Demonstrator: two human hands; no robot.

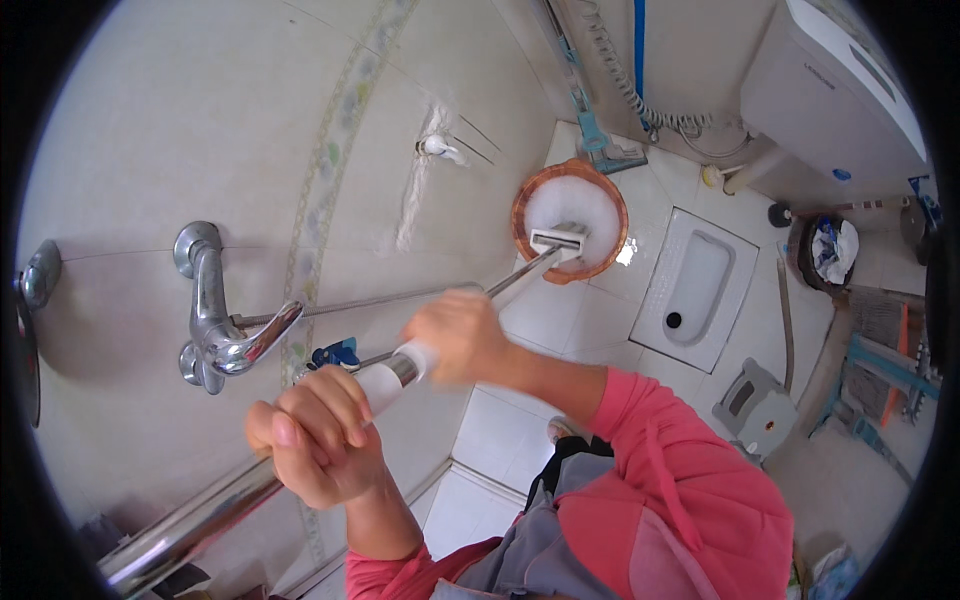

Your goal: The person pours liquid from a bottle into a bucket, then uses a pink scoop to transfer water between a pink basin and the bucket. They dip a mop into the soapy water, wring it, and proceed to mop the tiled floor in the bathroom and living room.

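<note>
My left hand (322, 439) is closed around the white sleeve of a metal mop handle (195, 506), whose upper end runs past it to the lower left. Further down the handle, my right hand (457, 337) grips it too, slightly blurred. The handle slants down to a white mop head (557, 238), which rests in the suds inside an orange-brown basin (621, 247). White foam (559, 196) fills much of the basin, so the underside of the mop head is hidden.
A squat toilet (694, 281) is set in the tiled floor, right of the basin. A turquoise floor tool (592, 135) leans behind it. A grey plastic stool (757, 412) and a waste bin (806, 262) stand at right. A chrome mixer tap (225, 337) juts from the left wall.
</note>
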